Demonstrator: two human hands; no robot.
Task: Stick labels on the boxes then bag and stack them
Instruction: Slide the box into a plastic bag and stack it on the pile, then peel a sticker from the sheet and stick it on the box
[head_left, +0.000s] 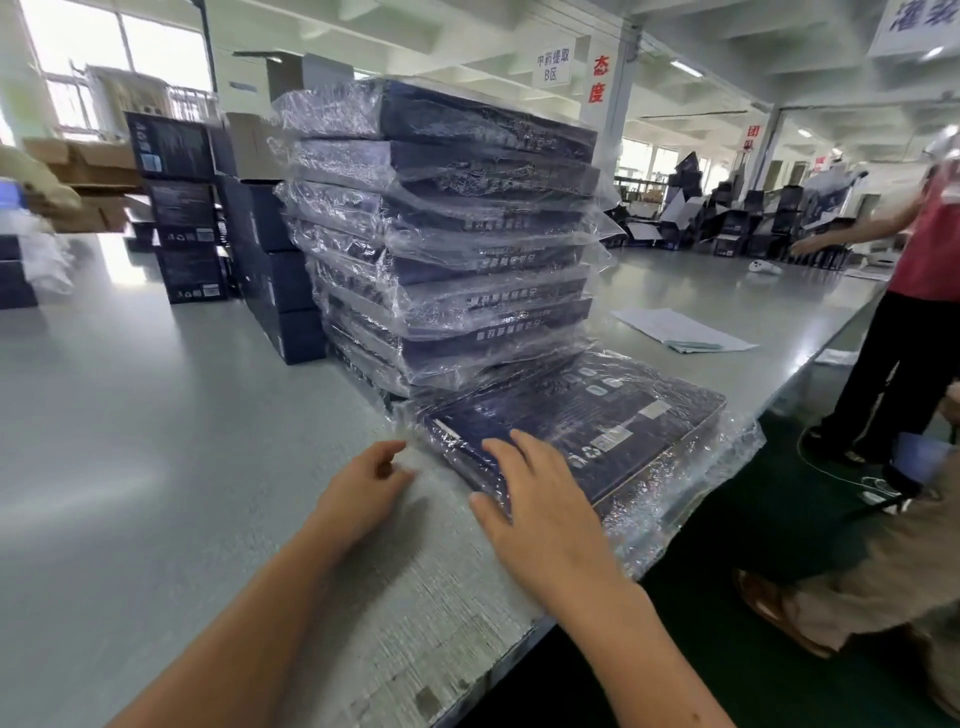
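A dark blue flat box in a clear plastic bag (613, 421) lies on the grey table (156, 415) at its near right edge. White labels show on its top. My right hand (540, 499) rests flat on the near corner of this bagged box, fingers spread. My left hand (363, 488) is just left of the box, fingers loosely curled at the bag's edge; whether it pinches the plastic is unclear. Behind the box rises a tall stack of bagged boxes (447, 234).
Unbagged dark boxes (280, 270) stand in stacks left of and behind the pile. Sheets of paper (680, 330) lie on the table to the right. A person in a red top (919, 249) stands at the right edge. Cardboard cartons (88, 171) sit far left.
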